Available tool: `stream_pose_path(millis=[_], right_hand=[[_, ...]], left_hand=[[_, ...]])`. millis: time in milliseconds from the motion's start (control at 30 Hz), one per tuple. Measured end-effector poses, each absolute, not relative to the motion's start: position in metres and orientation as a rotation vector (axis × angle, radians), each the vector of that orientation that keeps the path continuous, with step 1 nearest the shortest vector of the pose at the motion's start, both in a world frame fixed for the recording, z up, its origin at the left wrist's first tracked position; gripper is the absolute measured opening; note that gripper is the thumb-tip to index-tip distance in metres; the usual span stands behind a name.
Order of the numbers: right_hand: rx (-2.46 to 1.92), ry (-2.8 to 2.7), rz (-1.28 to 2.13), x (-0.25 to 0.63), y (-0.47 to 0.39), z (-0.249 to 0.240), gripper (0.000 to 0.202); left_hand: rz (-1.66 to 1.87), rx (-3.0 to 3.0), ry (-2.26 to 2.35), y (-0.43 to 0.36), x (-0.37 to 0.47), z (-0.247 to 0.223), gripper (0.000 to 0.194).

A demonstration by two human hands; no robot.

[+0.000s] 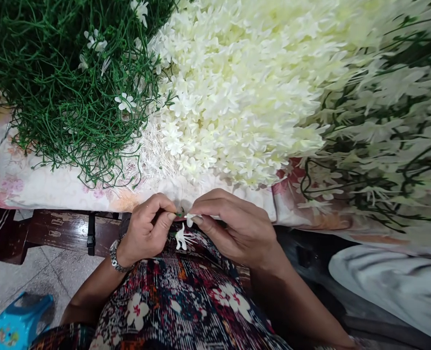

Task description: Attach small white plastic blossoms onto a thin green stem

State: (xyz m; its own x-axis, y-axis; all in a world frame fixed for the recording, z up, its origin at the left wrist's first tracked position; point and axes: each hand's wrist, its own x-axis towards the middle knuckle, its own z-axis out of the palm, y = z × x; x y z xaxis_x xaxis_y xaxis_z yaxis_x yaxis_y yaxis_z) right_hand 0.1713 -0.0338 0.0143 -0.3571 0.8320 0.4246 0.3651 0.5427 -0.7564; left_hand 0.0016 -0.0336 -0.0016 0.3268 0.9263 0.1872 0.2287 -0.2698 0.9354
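Note:
My left hand [148, 227], with a watch at its wrist, pinches a thin green artificial stem [179, 214] between thumb and forefinger. Facing it, my right hand [237, 228] grips a small white artificial flower [189, 219] by thumb and forefinger, close to the stem's tip. Whether flower and stem are joined I cannot tell. Another white flower [181, 239] with thin white stamens hangs just below, between the hands. Both hands are over my lap, at the near edge of the cloth-covered table [157, 187].
Tangled green stems [77, 97] are heaped at the left of the table. A large pile of loose white flowers [237, 97] fills the middle, and stems bearing flowers [379, 150] lie at right. White stamens [152, 150] lie between. A blue plastic stool [20, 323] stands on the floor.

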Motion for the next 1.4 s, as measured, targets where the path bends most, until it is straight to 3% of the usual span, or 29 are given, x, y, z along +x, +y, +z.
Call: stream_pose_path(millis=[667, 1400], right_hand=[[-1.101, -2.303, 0.137, 0.166, -0.035, 0.014, 0.015], [-1.159, -2.132, 0.366, 0.16, -0.033, -0.007, 0.005]], left_hand=[[1.041, 2.094, 1.096, -0.029, 0.004, -0.005, 0.012], [0.978, 2.095, 1.206, -0.029, 0.011, -0.017, 0.01]])
